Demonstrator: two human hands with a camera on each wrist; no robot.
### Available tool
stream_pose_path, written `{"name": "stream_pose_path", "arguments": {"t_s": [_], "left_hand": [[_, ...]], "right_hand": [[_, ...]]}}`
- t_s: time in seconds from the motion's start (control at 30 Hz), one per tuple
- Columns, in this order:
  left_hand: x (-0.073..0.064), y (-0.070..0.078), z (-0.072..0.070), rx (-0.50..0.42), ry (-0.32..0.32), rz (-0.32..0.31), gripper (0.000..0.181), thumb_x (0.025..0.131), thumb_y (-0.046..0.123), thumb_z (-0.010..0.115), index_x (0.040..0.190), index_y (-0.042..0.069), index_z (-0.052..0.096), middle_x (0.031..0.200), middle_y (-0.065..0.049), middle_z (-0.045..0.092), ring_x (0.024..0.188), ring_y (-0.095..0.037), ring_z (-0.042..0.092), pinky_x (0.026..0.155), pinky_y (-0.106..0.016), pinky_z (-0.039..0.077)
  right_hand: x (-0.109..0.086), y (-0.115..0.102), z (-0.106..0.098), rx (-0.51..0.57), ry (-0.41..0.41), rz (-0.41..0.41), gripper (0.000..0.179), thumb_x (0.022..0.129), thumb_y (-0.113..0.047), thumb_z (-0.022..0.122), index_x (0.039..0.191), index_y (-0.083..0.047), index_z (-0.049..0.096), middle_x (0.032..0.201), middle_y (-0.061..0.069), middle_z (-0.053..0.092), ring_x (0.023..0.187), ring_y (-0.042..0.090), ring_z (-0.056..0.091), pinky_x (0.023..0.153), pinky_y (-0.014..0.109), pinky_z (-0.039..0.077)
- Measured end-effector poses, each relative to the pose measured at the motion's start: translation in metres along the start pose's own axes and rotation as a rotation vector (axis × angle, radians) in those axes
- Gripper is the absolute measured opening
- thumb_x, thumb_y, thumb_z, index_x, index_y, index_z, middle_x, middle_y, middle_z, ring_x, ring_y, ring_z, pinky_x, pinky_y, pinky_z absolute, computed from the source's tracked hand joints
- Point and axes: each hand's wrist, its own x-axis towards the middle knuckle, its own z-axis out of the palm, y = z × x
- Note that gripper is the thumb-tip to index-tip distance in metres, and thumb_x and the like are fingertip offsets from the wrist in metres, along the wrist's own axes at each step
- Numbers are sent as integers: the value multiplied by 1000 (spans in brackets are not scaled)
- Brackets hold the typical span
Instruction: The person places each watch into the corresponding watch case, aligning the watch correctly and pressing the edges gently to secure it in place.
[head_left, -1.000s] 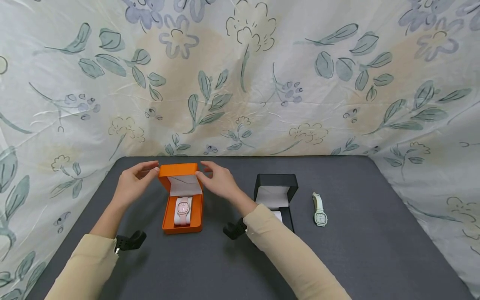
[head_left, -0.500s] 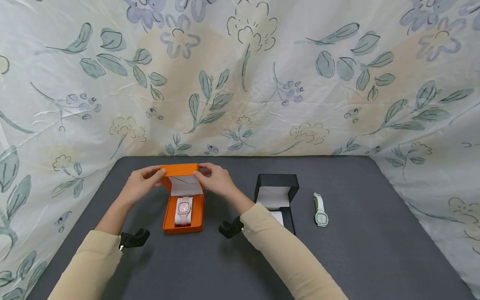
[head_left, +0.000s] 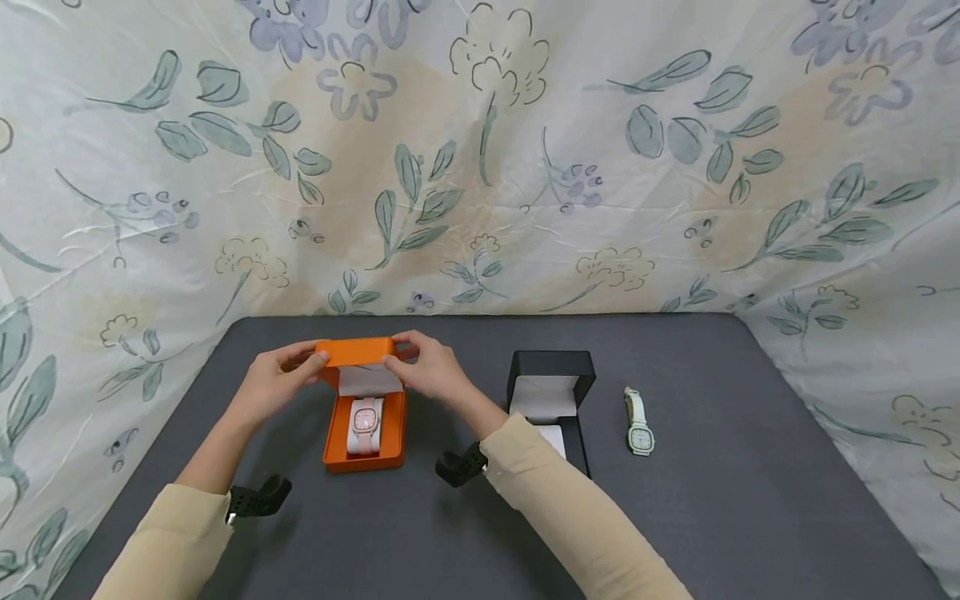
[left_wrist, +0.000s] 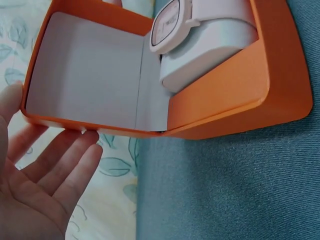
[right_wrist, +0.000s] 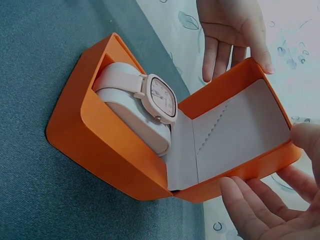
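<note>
An orange watch box [head_left: 364, 463] stands open on the dark table, its lid [head_left: 356, 352] tilted up with a white lining. Inside, a pink watch [head_left: 365, 421] with a squarish face is wrapped round a white cushion [right_wrist: 137, 120]. At the lid's left corner my left hand [head_left: 276, 382] pinches the edge, thumb in front and fingers behind. My right hand [head_left: 429, 367] grips the opposite corner the same way. In the left wrist view the left thumb [left_wrist: 11, 100] lies on the lid's rim.
A black watch box [head_left: 551, 363] with its lid up stands to the right, partly hidden by the right sleeve [head_left: 570, 500]. Beyond it a pale green watch [head_left: 640, 421] lies on the table [head_left: 735, 483]. A floral cloth [head_left: 480, 167] hangs behind.
Both hands have come in to the corners of the orange lid and taken hold. The lid has tipped slightly forward, showing less of its lining. The black box and green watch stay put.
</note>
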Motion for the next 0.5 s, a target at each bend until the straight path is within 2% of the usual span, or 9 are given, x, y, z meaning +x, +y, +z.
{"name": "stream_pose_path", "arguments": {"t_s": [0.2, 0.5], "left_hand": [[-5, 1, 2, 19, 26, 6, 64, 88, 52, 51, 135, 10, 47, 124, -19, 55, 105, -32, 58, 78, -29, 53], [-15, 2, 5, 120, 67, 59, 56, 89, 49, 52, 132, 12, 51, 115, -19, 61, 91, -28, 64, 73, -34, 53]], "right_hand": [[-4, 1, 2, -45, 26, -33, 42, 87, -34, 63, 125, -20, 54, 113, 4, 62, 84, 13, 62, 64, 24, 51], [-11, 2, 5, -73, 39, -65, 37, 86, -31, 63, 121, -21, 55, 114, 3, 62, 98, 16, 60, 67, 23, 51]]}}
